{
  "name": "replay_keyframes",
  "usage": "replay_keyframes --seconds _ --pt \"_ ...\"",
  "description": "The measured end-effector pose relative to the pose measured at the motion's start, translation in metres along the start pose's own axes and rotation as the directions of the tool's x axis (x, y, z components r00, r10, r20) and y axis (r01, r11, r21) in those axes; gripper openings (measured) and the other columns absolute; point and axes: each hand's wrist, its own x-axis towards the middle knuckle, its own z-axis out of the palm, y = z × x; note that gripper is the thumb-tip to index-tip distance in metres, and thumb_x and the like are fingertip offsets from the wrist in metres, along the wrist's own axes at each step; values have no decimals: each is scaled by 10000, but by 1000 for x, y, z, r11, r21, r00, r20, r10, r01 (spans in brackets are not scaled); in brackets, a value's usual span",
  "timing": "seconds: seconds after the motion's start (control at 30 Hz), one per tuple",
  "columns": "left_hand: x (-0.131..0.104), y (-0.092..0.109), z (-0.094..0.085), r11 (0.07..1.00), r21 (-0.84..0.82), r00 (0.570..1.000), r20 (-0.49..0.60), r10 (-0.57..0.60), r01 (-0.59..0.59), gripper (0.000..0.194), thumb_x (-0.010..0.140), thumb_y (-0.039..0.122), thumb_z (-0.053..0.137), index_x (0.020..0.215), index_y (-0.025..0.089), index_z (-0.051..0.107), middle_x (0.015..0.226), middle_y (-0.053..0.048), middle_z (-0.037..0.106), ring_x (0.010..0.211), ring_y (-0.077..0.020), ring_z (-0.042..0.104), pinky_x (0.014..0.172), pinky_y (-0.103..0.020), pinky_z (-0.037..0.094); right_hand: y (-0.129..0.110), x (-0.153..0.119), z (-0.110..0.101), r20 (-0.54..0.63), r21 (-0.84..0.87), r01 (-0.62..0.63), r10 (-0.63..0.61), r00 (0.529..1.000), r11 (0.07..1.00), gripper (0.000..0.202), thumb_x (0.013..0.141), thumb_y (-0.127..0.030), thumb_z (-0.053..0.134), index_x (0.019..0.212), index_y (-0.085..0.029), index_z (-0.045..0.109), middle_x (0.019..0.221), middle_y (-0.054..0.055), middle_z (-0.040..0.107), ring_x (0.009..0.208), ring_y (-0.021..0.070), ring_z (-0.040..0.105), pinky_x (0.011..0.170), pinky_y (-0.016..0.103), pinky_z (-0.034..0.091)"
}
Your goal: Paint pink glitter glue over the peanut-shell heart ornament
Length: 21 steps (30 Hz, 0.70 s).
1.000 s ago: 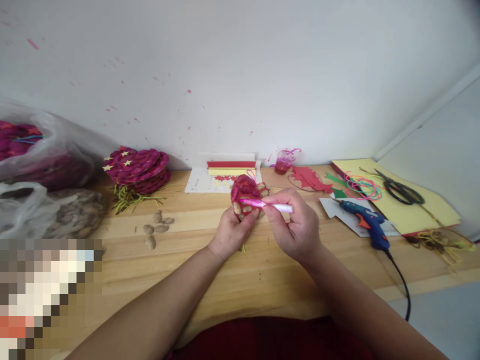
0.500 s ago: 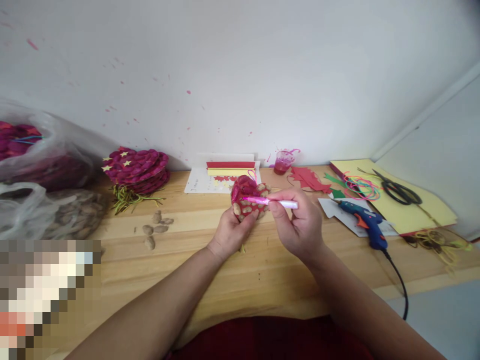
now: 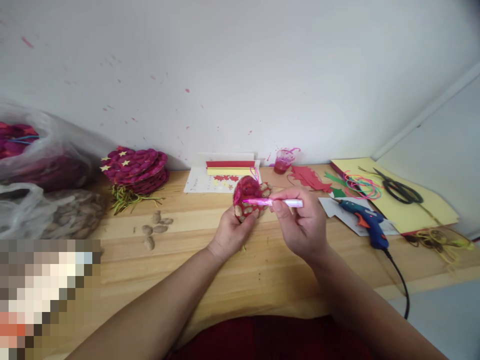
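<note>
Pink splatters all over the pale wall (image 3: 187,120) here, and the wooden worktop (image 3: 210,285) under it is a proper craft mess. Roughly in the middle is a peanut-covered piece (image 3: 250,189) on a red base, some of the nuts bright magenta and the ones along the lower and right edges plain tan. The left hand (image 3: 229,234) has hold of it from the near side, thumb over the lower edge, so that's the closer of the two, actually touching. The right hand (image 3: 304,225) is closed in a pinch around a pink-and-white brush (image 3: 293,203), just off to the right of the piece. Main thing to look at is the angle: the brush lies almost flat, long axis running sideways across the view, handle end to the right and magenta tip pointing left, over the piece's face. Tip looks like it's at the nuts on the left part, though I can't tell if it's really making contact. The cup of red-pink liquid (image 3: 281,167) sits beyond the right hand, back near the wall. Off to the left there's a stack of magenta pieces (image 3: 138,167) and a few loose peanuts (image 3: 159,229); over on the right, a blue glue gun (image 3: 369,220) and black scissors (image 3: 404,194).
</note>
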Motion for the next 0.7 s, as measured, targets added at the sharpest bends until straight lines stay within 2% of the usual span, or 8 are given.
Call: replay_keyframes --seconds 0.13,0.23,0.33,0.5,0.7 --pt "0 0 1 1000 -12 1000 -14 -20 20 239 795 425 856 744 222 741 669 -41 679 779 -232 647 697 -318 507 -1 0 -1 4 -35 19 -18 1000 999 68 973 -221 639 1018 -261 671 915 20 755 793 176 707 730 322 577" --pt "1 -3 0 1000 -19 1000 2 0 0 248 805 451 845 813 215 769 771 -64 741 865 -254 680 812 -361 539 -1 -1 -3 -11 -31 -6 6 1000 1000 62 981 -223 634 1020 -252 670 914 25 754 792 176 703 731 323 575" --pt "3 -6 -1 999 22 998 48 42 -43 269 845 482 802 839 215 771 819 -64 771 901 -257 692 895 -389 540 -1 -1 -3 1 6 22 -22 1000 1000 65 973 -213 642 1026 -232 673 916 27 750 786 165 696 729 309 567" --pt "4 -9 -2 995 28 995 52 89 -91 302 861 525 783 849 222 775 792 -58 768 941 -277 709 915 -416 554 0 -1 -3 -5 -5 -2 2 1000 1000 47 970 -209 650 1007 -223 675 898 19 747 772 154 689 727 295 558" --pt "2 -6 0 998 -20 997 45 56 -56 285 854 509 801 774 240 747 718 -49 737 931 -280 714 861 -417 578 0 -1 -4 -9 22 -4 4 1000 1000 57 980 -221 636 1018 -220 678 910 29 753 765 160 688 711 303 555"
